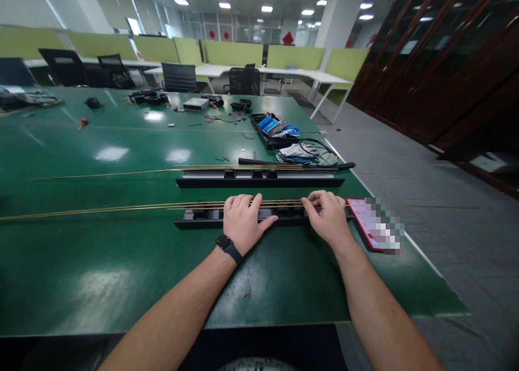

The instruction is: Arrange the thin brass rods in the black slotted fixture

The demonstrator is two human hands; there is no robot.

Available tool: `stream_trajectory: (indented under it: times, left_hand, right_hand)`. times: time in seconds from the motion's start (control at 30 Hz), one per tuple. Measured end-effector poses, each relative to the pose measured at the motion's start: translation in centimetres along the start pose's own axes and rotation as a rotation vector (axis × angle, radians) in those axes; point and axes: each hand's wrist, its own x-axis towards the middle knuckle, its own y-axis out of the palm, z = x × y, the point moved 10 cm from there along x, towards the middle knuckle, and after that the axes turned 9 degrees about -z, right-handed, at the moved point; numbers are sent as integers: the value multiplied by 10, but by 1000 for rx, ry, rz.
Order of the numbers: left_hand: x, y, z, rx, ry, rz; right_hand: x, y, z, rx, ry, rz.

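Observation:
The near black rail (pixel 198 224) lies across the table in front of me, with dark fittings in its channel. Several long, thin brass-coloured rods (pixel 133 208) run along its far side and stretch far to the left. My left hand (pixel 244 224) rests across the rail and rods, its thumb spread to the right and its fingertips bent over the far side. A dark watch is on that wrist. At the rail's right end, my right hand (pixel 329 217) has thumb and forefinger pinched at a thin rod, which continues right, past the table edge.
A second black rail (pixel 259 183) lies parallel beyond the first, with more thin rods along it. To the right is a red-edged tablet-like panel (pixel 371 225), partly pixelated. Farther back are a black tray (pixel 267 138) of blue items, gloves (pixel 298 153) and looped black cable (pixel 324 149).

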Motion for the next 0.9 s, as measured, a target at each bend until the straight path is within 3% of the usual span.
stream_trajectory:
  times: [0.9]
  left_hand:
    - [0, 0, -1, 3, -1, 3]
  right_hand:
    - [-1, 2, 6, 55, -1, 15]
